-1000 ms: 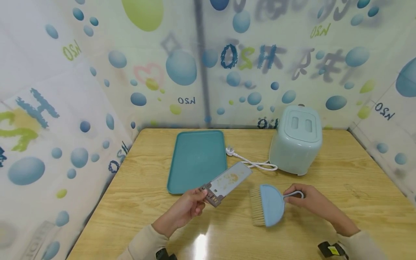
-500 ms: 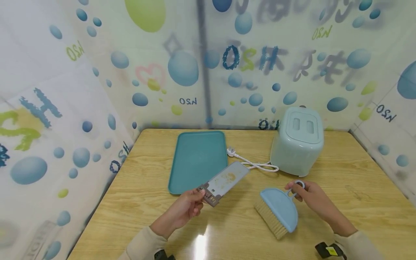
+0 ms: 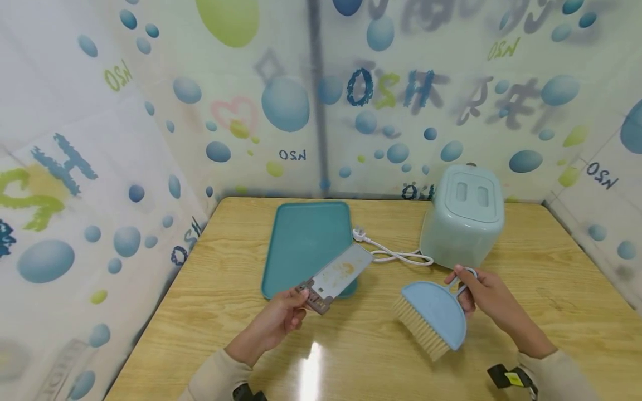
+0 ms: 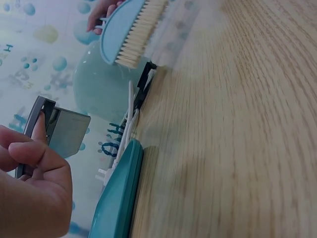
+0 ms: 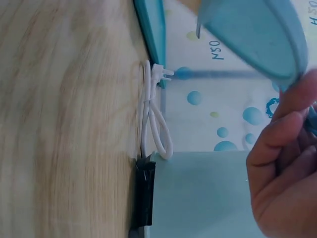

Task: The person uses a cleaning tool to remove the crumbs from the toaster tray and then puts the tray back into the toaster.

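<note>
My left hand [image 3: 276, 317] pinches the grey-brown end of a toaster crumb tray [image 3: 346, 270], thumb on top. Brownish crumbs or stains mark its pale flat surface. In the left wrist view the crumb tray [image 4: 69, 130] is raised above the table. My right hand [image 3: 481, 292] grips the loop handle of a light blue hand brush [image 3: 436, 312], whose pale bristles point down and left. The brush [image 5: 257, 34] is held above the tabletop in the right wrist view, with the fingers [image 5: 277, 148] curled at its handle.
A teal tray [image 3: 301, 239] lies at the back left of the wooden table [image 3: 210, 334], partly behind the crumb tray. At the back right stands a pale green toaster [image 3: 463, 223]. Its white cord and plug [image 3: 396, 253] lie between them.
The brush has turned from bristles facing left to facing down and left, and has risen slightly with my right hand. The crumb tray has shifted a little left.
</note>
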`<state>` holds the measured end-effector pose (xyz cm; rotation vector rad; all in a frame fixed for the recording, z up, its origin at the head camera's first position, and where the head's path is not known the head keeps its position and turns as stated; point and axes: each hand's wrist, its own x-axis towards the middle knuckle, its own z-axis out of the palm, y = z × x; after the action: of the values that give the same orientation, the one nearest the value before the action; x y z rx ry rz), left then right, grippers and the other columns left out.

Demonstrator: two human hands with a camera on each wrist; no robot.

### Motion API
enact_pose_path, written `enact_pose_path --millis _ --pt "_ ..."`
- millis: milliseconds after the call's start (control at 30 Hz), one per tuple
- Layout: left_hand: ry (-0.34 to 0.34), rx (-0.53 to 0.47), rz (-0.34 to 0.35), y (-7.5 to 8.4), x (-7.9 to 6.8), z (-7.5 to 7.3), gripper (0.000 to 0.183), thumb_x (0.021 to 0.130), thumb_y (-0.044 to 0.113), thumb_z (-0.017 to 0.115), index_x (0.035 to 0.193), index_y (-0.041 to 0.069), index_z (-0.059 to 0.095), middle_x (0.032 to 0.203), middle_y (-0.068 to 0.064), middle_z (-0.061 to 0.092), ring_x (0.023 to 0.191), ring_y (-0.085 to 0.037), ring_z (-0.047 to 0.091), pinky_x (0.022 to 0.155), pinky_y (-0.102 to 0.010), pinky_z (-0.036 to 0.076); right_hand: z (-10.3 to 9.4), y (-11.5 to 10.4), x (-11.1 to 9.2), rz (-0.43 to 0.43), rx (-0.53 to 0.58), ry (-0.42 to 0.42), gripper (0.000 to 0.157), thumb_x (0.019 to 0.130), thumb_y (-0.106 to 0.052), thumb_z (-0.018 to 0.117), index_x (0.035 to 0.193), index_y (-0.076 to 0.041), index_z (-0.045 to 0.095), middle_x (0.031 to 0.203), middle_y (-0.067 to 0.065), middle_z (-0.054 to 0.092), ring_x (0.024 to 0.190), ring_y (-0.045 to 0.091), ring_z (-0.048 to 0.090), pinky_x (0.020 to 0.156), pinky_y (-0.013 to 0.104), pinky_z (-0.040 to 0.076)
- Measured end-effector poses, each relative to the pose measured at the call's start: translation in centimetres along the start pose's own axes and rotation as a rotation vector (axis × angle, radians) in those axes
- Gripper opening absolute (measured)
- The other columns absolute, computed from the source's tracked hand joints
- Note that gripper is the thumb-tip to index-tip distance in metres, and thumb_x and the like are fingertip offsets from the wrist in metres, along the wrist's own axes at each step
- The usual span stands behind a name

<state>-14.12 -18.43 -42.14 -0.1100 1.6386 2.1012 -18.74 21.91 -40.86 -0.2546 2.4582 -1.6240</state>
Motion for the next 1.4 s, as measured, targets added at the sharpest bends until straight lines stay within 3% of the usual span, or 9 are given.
enact_pose_path --millis 167,267,400,533,667,900,1233,1400 --pt "0.012 0.016 -0.007 -0.1 0.1 -0.3 0.022 0.102 0.023 0.047 0.114 0.007 0.055 0.079 0.012 0.060 0.048 0.003 0.040 0.048 -0.011 0.034 0.4 -0.5 0.1 0.031 0.023 -0.010 0.051 0.105 -0.038 0.036 0.101 0.008 0.058 0.053 -0.005 0.052 0.048 0.007 0.050 0.047 0.032 0.050" --pt "0.018 0.021 -0.006 -0.2 0.1 -0.5 0.024 0.102 0.023 0.047 0.116 0.006 0.054 0.080 0.012 0.060 0.048 0.003 0.040 0.048 -0.011 0.034 0.5 -0.7 0.2 -0.007 -0.004 -0.011 0.040 0.103 -0.030 0.044 0.101 0.008 0.057 0.054 -0.005 0.051 0.048 0.008 0.051 0.048 0.031 0.050" --pt "0.025 0.011 -0.012 0.0 0.2 -0.8 0.017 0.102 0.023 0.046 0.109 0.010 0.055 0.079 0.012 0.060 0.048 0.003 0.041 0.048 -0.012 0.035 0.5 -1.0 0.5 -0.073 -0.029 -0.027 0.021 0.097 -0.019 0.058 0.098 0.002 0.059 0.055 -0.006 0.049 0.048 0.011 0.050 0.048 0.031 0.048" --pt "0.033 -0.004 -0.012 0.1 0.1 -1.1 0.014 0.103 0.023 0.045 0.101 0.013 0.055 0.076 0.012 0.059 0.048 0.002 0.041 0.049 -0.012 0.036 0.6 -1.7 0.8 -0.063 -0.026 -0.032 0.018 0.093 -0.022 0.064 0.095 -0.005 0.062 0.056 -0.008 0.044 0.049 0.009 0.043 0.047 0.032 0.041" --pt "0.039 0.000 -0.010 0.1 -0.1 -1.4 0.015 0.103 0.023 0.045 0.099 0.013 0.055 0.076 0.012 0.058 0.048 0.002 0.041 0.049 -0.013 0.036 0.7 -2.3 1.1 -0.052 -0.047 -0.020 0.023 0.096 -0.028 0.060 0.096 -0.005 0.063 0.059 -0.009 0.039 0.053 0.006 0.037 0.049 0.030 0.036" --pt "0.060 0.008 -0.010 0.1 0.0 -1.9 0.022 0.103 0.025 0.045 0.115 0.009 0.054 0.079 0.011 0.058 0.050 0.003 0.041 0.049 -0.012 0.036 1.0 -3.2 2.1 -0.106 0.014 -0.003 0.028 0.102 -0.029 0.048 0.095 -0.006 0.064 0.054 -0.008 0.035 0.047 0.009 0.034 0.045 0.031 0.031" --pt "0.091 0.016 0.006 0.2 0.1 -2.5 0.018 0.103 0.023 0.043 0.103 0.012 0.056 0.075 0.012 0.061 0.049 0.002 0.041 0.048 -0.012 0.036 1.7 -5.8 3.7 -0.168 0.123 0.003 0.033 0.103 -0.036 0.042 0.093 -0.013 0.064 0.054 -0.007 0.037 0.048 0.012 0.033 0.047 0.034 0.028" --pt "0.099 0.016 0.005 0.1 0.0 -2.9 0.018 0.104 0.024 0.042 0.103 0.011 0.055 0.075 0.012 0.061 0.048 0.002 0.041 0.048 -0.013 0.036 2.4 -6.9 4.3 -0.157 0.229 -0.017 0.035 0.102 -0.038 0.043 0.093 -0.011 0.063 0.054 -0.007 0.036 0.046 0.012 0.029 0.045 0.038 0.020"
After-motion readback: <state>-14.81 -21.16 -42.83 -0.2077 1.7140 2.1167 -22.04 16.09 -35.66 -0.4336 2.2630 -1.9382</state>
